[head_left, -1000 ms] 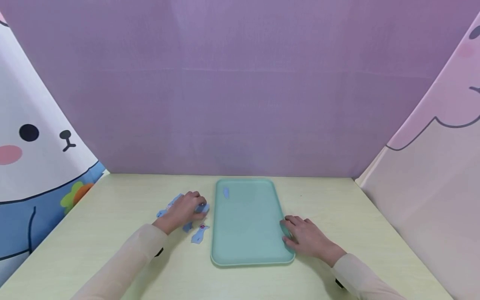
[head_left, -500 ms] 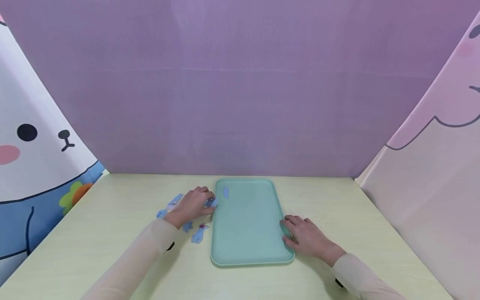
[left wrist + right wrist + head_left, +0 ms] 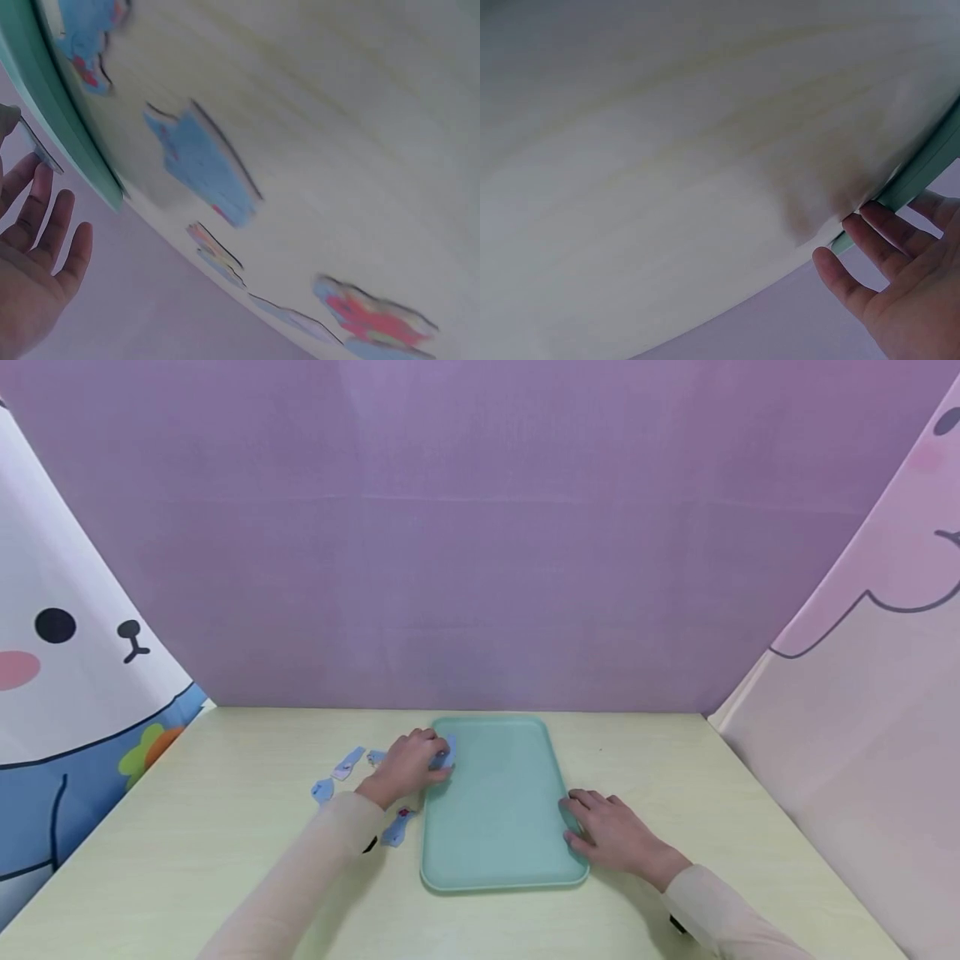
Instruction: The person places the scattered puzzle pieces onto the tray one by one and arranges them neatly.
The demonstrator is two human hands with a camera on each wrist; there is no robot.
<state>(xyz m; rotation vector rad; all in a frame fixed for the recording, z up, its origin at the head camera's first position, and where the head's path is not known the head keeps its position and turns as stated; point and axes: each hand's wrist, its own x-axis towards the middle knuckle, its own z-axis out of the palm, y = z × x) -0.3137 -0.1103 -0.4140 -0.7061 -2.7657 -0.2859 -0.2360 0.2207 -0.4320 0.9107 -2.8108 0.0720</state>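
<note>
My left hand (image 3: pixel 411 764) is at the far left part of the green tray (image 3: pixel 502 827) and pinches a light-blue puzzle piece (image 3: pixel 442 760) between thumb and fingertips. In the left wrist view that held piece (image 3: pixel 41 146) shows as a thin flat slab, its edge turned to the camera, and the other fingers are spread. The held piece overlaps the spot where another blue piece lay in the tray. On the opposite side, my right hand (image 3: pixel 611 835) rests with relaxed fingers on the tray's right rim. Its fingertips (image 3: pixel 851 221) touch the tray's outer edge in the right wrist view.
Left of the tray, several loose puzzle pieces lie on the pale wooden table (image 3: pixel 225 827), among them a blue one with a red patch (image 3: pixel 397 828) and a slanting one (image 3: pixel 348 763). A purple cloth wall (image 3: pixel 480 568) rises behind the table.
My left hand has moved right with the puzzle piece, from the table over the tray's left rim. My right hand and the tray have stayed in place.
</note>
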